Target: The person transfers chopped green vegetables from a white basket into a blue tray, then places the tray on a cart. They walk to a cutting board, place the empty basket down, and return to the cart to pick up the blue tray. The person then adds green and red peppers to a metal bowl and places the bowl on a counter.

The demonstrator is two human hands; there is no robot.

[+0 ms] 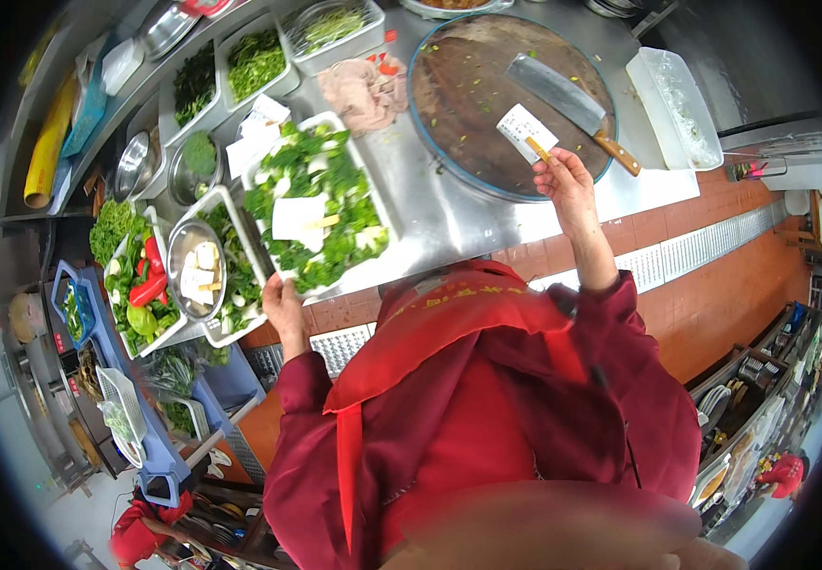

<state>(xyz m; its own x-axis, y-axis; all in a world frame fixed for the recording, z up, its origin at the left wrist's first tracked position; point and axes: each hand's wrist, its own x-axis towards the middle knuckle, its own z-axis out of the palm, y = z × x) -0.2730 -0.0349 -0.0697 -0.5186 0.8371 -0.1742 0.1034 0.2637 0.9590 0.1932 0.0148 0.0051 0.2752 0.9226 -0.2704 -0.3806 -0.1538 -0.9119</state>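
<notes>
My right hand (567, 178) pinches a wooden clip (537, 147) with a printed paper slip (522, 125) in it, held above the round chopping board (453, 92). A cleaver (557, 92) with a wooden handle lies on the board. At the near corner of a white plastic tray (381, 196), my left hand (283, 310) grips the rim. Cut broccoli (354, 235) fills that tray, and another slip (299, 218) with a clip lies on top. Left of it, a steel bowl (176, 249) holding pale pieces and a clipped slip rests across two vegetable trays.
A crumpled cloth (361, 92) lies beside the board on the steel counter (446, 228). A white rectangular tub (674, 107) stands at the right. Containers of greens (254, 64) line the back. A blue-grey cart (161, 427) stands at lower left; two other people in red are farther off.
</notes>
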